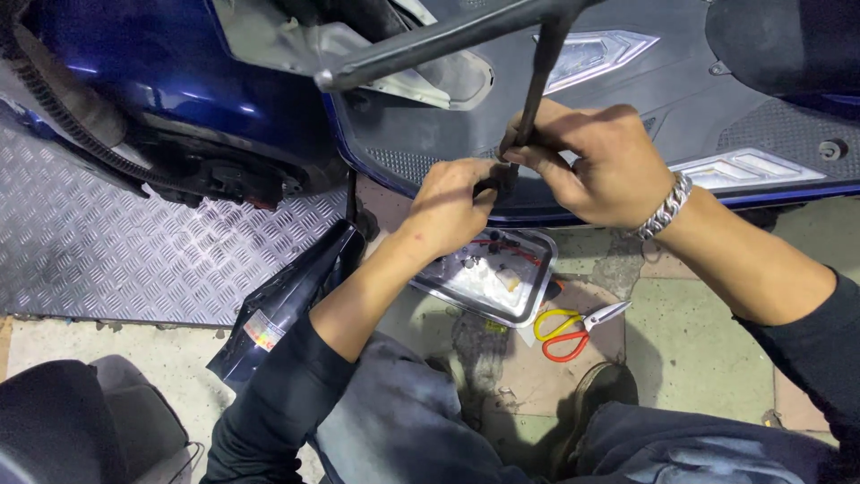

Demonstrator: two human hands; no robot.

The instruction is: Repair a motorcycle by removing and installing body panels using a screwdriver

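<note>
Both arms reach forward and converge just below the shaft of the T-handle wrench [537,81]. The left hand [452,204] curls in a loose fist, its fingertips pinching at the shaft's lower end. The right hand [596,161] wraps its fingers around the shaft just above, wrist bent inward.

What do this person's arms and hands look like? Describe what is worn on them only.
Both hands are bare, with no gloves. The left hand comes out of a black long sleeve pushed up toward the elbow. The right hand has a chunky silver chain bracelet at the wrist, and a black sleeve pushed up the forearm.
</note>
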